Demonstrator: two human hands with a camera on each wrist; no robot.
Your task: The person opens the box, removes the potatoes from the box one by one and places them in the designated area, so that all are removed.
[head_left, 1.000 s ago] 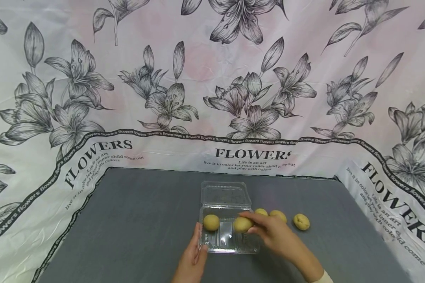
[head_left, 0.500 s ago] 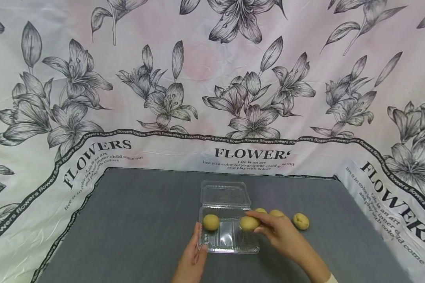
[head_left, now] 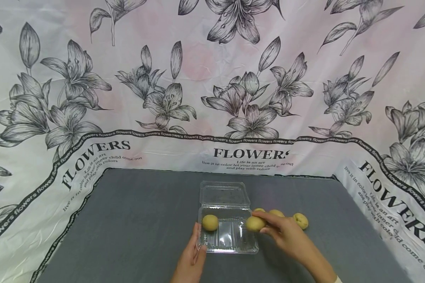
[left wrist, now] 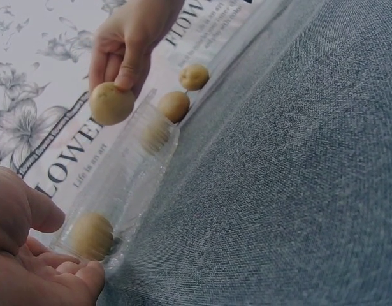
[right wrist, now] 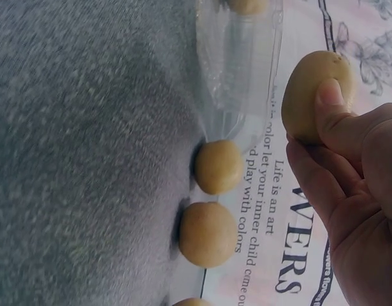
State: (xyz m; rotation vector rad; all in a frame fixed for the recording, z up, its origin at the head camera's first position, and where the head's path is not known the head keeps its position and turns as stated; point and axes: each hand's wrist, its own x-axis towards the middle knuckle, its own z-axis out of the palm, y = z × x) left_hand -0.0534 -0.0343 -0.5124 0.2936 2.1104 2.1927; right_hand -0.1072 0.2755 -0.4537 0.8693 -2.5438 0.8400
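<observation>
A clear plastic clamshell box point(head_left: 230, 250) lies on the grey tabletop with its lid point(head_left: 224, 194) folded back. One potato point(head_left: 210, 223) sits in its left part. My left hand point(head_left: 190, 257) touches the box's left side and front-left corner, its fingers loosely bent in the left wrist view. Above the box's right edge, my right hand point(head_left: 288, 236) pinches another potato point(right wrist: 313, 95) between thumb and fingers. In the right wrist view the held potato is raised, apart from the box and the wall cloth behind.
Several loose potatoes lie right of the box: one potato point(head_left: 300, 221) farthest right, another potato point(head_left: 276, 213) partly behind my right hand, and a potato point(right wrist: 218, 167) close by the box. A flower-print cloth point(head_left: 251, 129) rises behind the grey tabletop point(head_left: 138, 236).
My right hand has moved a little to the right with its potato, from over the box's right part to its right edge. The left hand, the box and the potato inside have stayed put.
</observation>
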